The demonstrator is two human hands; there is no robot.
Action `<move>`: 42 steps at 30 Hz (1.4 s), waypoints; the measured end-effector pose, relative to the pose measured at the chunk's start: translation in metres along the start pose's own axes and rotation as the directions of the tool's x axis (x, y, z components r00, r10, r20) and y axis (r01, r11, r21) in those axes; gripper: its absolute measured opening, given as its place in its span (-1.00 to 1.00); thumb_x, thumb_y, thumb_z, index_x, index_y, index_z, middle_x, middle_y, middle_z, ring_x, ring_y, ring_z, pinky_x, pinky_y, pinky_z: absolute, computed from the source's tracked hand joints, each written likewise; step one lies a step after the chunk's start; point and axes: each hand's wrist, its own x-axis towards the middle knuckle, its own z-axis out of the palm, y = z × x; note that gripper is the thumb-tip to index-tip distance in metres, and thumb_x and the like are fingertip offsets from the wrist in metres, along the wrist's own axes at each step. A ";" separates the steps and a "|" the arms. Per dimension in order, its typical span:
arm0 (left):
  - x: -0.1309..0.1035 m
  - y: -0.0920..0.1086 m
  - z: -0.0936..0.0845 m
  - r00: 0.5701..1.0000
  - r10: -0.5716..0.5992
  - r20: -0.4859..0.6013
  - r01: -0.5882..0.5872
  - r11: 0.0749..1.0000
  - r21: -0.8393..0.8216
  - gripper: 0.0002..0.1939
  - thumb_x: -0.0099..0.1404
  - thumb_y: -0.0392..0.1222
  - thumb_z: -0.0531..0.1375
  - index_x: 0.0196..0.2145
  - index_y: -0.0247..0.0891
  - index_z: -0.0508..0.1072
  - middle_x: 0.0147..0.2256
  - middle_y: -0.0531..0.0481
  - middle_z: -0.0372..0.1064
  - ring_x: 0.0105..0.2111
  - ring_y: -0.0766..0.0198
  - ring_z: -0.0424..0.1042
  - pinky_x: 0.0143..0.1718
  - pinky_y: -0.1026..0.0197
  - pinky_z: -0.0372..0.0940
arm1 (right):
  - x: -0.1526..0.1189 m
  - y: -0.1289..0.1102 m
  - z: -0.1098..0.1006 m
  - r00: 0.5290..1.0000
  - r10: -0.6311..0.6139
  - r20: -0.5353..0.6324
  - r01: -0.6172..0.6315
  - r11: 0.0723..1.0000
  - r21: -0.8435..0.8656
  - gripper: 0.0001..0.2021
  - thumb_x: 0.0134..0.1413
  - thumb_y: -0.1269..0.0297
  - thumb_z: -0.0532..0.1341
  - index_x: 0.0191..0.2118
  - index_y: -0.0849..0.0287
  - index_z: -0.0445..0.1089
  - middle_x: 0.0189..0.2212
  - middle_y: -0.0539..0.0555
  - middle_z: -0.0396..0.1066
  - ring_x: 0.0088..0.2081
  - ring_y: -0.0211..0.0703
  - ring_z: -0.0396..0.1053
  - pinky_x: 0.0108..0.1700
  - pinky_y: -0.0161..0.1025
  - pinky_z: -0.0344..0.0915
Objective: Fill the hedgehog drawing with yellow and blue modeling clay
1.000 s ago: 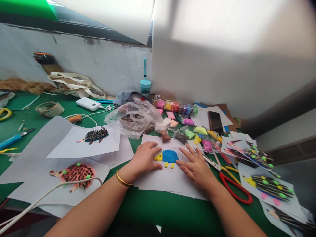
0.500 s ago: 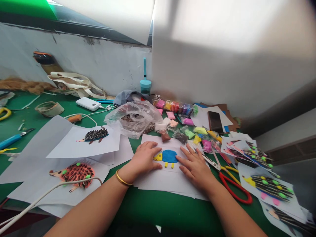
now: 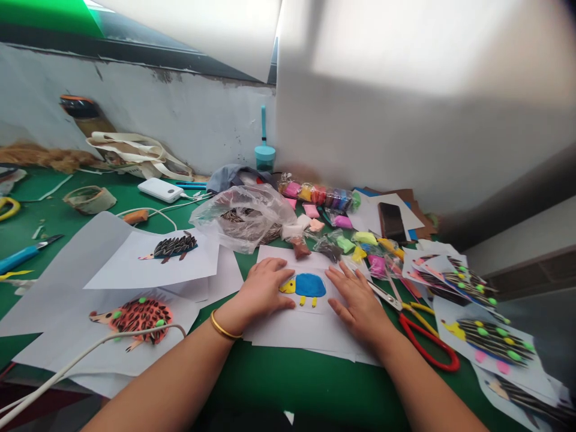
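A blue clay body (image 3: 310,285) with a yellow head and two yellow legs lies flat on a white paper (image 3: 288,330). On its left side my left hand (image 3: 265,289) rests on the paper, thumb and fingers spread, the fingertips near the yellow head (image 3: 288,286). To the right of the blue body my right hand (image 3: 357,303) lies with fingers apart, its fingertips close to the blue edge. Neither hand holds anything.
Red-handled scissors (image 3: 427,342) lie right of my right hand. Behind the paper are clay packets (image 3: 344,244) and a plastic bag of seeds (image 3: 245,216). Finished hedgehog pictures (image 3: 495,342) lie at right, others (image 3: 139,318) at left, with a cable (image 3: 103,342) across.
My right hand's fingers have shifted slightly off the blue body's right edge, uncovering more of it. My left hand has stayed in place.
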 end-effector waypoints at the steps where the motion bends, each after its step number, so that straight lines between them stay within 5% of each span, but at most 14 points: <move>1: 0.000 0.000 0.000 1.000 0.001 0.002 -0.001 1.000 0.000 -0.23 -0.03 0.14 0.41 0.15 0.00 0.38 0.23 -0.10 0.19 0.24 -0.14 0.11 0.23 -0.19 0.06 | 0.000 0.000 0.000 1.000 0.012 0.007 -0.012 1.000 0.017 -0.41 0.34 0.10 0.02 0.40 0.09 -0.05 0.31 0.18 0.14 0.38 0.09 -0.08 0.33 0.28 -0.08; 5: -0.001 -0.002 -0.001 0.999 0.032 0.009 -0.032 0.999 -0.006 -0.22 -0.04 0.12 0.42 0.15 0.00 0.38 0.24 -0.11 0.17 0.25 -0.13 0.10 0.25 -0.17 0.05 | 0.001 -0.002 0.000 0.999 0.035 0.041 -0.036 0.998 0.046 -0.41 0.35 0.18 0.00 0.41 0.13 -0.13 0.29 0.19 0.19 0.36 0.07 -0.01 0.34 0.31 -0.11; 13: -0.001 -0.007 -0.001 0.997 0.074 0.018 -0.074 0.997 0.004 -0.18 -0.09 0.12 0.45 0.14 -0.05 0.39 0.25 -0.16 0.15 0.25 -0.14 0.10 0.26 -0.15 0.05 | -0.001 -0.004 -0.006 0.998 -0.066 -0.020 0.066 0.998 0.006 -0.66 0.32 0.20 0.07 0.12 -0.08 0.41 0.21 0.10 0.31 0.33 0.17 0.07 0.28 0.41 -0.12; 20: -0.001 -0.006 -0.002 0.997 0.066 0.026 -0.066 0.998 -0.009 -0.18 -0.09 0.12 0.45 0.14 -0.04 0.39 0.25 -0.16 0.16 0.25 -0.13 0.10 0.26 -0.14 0.05 | 0.000 -0.004 -0.006 0.997 -0.058 -0.041 0.057 0.998 -0.027 -0.70 0.31 0.21 0.08 0.01 -0.12 0.50 0.24 0.09 0.27 0.33 0.19 0.04 0.25 0.42 -0.08; 42: -0.001 -0.006 -0.001 0.998 0.059 0.025 -0.059 0.998 -0.022 -0.19 -0.10 0.12 0.45 0.13 -0.02 0.40 0.25 -0.13 0.15 0.25 -0.15 0.11 0.26 -0.15 0.05 | 0.000 -0.010 -0.002 0.997 -0.057 0.060 0.062 0.995 -0.081 -0.59 0.33 0.08 0.05 0.24 -0.14 0.27 0.35 0.11 0.06 0.38 0.21 -0.12 0.26 0.45 -0.11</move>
